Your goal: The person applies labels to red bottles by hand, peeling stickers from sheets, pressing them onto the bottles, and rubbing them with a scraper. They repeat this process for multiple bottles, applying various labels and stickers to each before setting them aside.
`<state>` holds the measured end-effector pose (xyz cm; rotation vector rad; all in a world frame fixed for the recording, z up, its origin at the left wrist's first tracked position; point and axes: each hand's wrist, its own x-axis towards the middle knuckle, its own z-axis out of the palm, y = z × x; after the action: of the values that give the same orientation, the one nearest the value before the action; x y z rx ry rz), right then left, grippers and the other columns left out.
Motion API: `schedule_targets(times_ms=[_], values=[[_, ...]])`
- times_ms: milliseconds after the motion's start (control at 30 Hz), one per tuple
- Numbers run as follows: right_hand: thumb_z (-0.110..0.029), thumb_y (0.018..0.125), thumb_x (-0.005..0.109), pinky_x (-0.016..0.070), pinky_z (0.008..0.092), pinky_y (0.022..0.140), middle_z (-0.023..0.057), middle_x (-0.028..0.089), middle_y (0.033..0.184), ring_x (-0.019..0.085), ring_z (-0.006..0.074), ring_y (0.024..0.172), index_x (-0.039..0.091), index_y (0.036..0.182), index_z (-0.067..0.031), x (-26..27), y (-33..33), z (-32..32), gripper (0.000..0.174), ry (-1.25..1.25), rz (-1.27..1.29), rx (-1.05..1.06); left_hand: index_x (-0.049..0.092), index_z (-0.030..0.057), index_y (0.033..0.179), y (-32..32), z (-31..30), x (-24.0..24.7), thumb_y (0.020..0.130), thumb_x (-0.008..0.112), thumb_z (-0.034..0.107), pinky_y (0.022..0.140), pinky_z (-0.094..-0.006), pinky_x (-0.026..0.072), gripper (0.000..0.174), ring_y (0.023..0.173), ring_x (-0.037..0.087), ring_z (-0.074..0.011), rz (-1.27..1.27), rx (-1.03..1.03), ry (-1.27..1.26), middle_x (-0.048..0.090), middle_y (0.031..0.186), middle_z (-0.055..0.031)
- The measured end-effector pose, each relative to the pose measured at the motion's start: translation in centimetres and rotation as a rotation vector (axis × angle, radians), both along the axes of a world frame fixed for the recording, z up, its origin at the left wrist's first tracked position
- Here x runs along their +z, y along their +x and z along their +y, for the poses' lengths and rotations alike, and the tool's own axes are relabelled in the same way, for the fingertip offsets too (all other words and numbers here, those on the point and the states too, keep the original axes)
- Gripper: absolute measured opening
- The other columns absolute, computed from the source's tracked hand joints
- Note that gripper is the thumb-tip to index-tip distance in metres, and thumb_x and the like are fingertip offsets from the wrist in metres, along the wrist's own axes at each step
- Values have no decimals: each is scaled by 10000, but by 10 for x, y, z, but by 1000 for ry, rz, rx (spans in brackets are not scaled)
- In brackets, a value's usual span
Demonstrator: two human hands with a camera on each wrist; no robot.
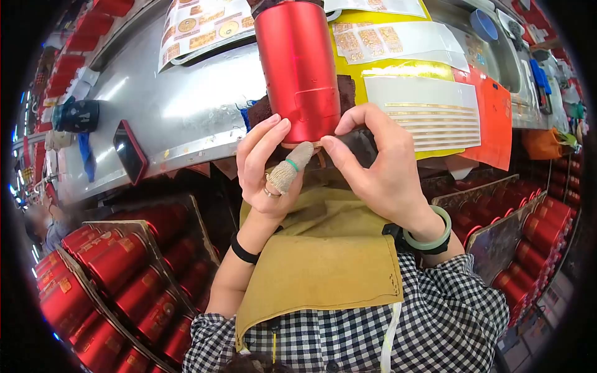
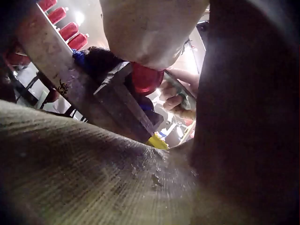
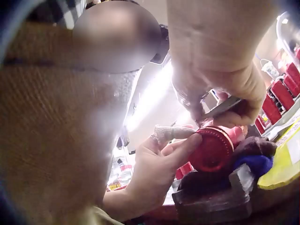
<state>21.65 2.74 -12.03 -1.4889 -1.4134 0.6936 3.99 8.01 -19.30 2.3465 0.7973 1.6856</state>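
Pinching a smooth red metal cylinder (image 1: 298,68), right hand (image 1: 379,171); left hand (image 1: 264,165) touching.

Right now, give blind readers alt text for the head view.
A red can lies at the edge of a metal table; the left hand steadies its side with straight fingers, the right hand pinches its near rim. Gold sticker sheets lie beyond.

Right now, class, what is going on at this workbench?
A person works on a red can lying on a dark cloth at the workbench edge. The left hand, one finger wrapped, touches the can's near end with straight fingers; the right hand pinches a thin strip at its rim. Gold sticker sheets lie behind.
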Motion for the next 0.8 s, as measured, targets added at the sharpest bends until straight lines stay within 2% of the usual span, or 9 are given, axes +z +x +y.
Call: schedule_targets(times_ms=[33, 100, 233, 267, 333, 533, 633, 700, 800], values=[[-116, 902, 771, 534, 407, 751, 162, 680, 903, 689, 355, 845, 631, 993, -9, 0, 0, 0, 199, -1, 1, 2, 735, -12, 1134, 0, 0, 1, 808, 838, -67, 1006, -400, 586, 346, 1215, 636, -326, 0, 1, 0, 648, 1301, -157], [-113, 905, 767, 534, 407, 749, 161, 680, 900, 690, 354, 843, 630, 991, -9, 0, 1, 1, 192, -2, 3, 3, 627, 138, 1247, 0, -1, 2, 813, 840, -17, 873, -432, 624, 507, 1076, 709, -380, 24, 62, 18, 702, 1233, -146], [-115, 902, 770, 535, 408, 751, 161, 683, 906, 691, 354, 841, 629, 992, -6, 2, 4, -1, 199, -52, 23, 11, 560, 190, 1325, 2, 0, 1, 850, 812, -6, 873, -434, 624, 572, 1073, 710, -390, 10, 48, 50, 703, 1230, -158], [-116, 901, 771, 535, 407, 751, 162, 684, 908, 692, 353, 843, 630, 994, -5, 2, 4, -1, 203, -66, 18, 15, 677, 125, 1154, 0, -1, 2, 823, 815, -53, 927, -415, 610, 400, 1124, 685, -360, 18, 28, 22, 684, 1243, -146], [-120, 901, 772, 535, 407, 752, 163, 684, 909, 693, 352, 845, 631, 997, -4, 2, 2, -1, 206, -65, 47, 15, 795, 60, 983, 1, -2, 2, 796, 817, -101, 981, -396, 596, 248, 1174, 659, -330, 26, 8, -7, 665, 1257, -134], [-129, 904, 771, 537, 403, 756, 165, 685, 913, 693, 349, 849, 635, 997, -1, -2, 0, 1, 209, -53, 81, 10, 799, 51, 953, 2, 0, 0, 775, 824, -107, 960, -398, 603, 240, 1168, 663, -326, 12, 31, 17, 663, 1256, -132], [-120, 918, 753, 538, 398, 757, 165, 689, 915, 695, 346, 848, 635, 995, 2, 0, 2, 1, 187, -65, 76, 15, 660, 91, 1134, 3, 1, 1, 867, 788, -14, 841, -413, 648, 315, 1091, 703, -388, 20, 49, 88, 711, 1229, -157], [-115, 927, 742, 538, 394, 757, 166, 693, 917, 696, 343, 846, 636, 996, 5, 0, 3, 0, 175, -89, 92, 20, 697, 85, 1065, 6, -2, 10, 841, 806, -21, 793, -364, 672, 271, 1131, 685, -372, 103, 85, 45, 709, 1234, -153], [-112, 945, 722, 538, 389, 759, 166, 701, 922, 702, 331, 846, 638, 1003, 10, 2, 5, -1, 159, -105, 96, 19, 705, 89, 1072, 6, 0, 7, 838, 807, -21, 767, -337, 680, 278, 1152, 673, -365, 99, 88, 83, 710, 1232, -153]])
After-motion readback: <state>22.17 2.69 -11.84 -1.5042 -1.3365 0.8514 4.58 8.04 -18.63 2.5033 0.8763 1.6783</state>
